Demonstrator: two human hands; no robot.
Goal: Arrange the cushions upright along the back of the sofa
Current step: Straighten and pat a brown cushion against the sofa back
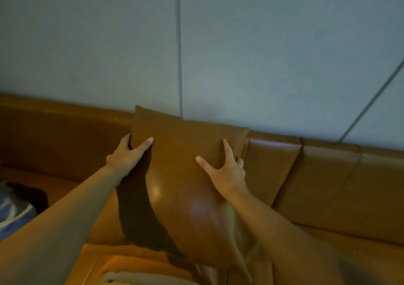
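A tan leather cushion (181,188) stands roughly upright in front of the sofa's backrest (328,175), its top edge rising just above the backrest line. My left hand (129,155) grips its upper left edge, thumb on the front face. My right hand (227,171) holds its upper right edge, fingers wrapped around the side. The cushion's lower corner reaches the seat (105,260) at the bottom of the view. A dark shadow runs down its left side.
A grey panelled wall (87,44) rises behind the sofa. The backrest continues left (54,136) and right in padded sections. A blue-grey cloth (15,208) with a dark patch lies on the seat at far left. Something pale (140,278) shows at the bottom edge.
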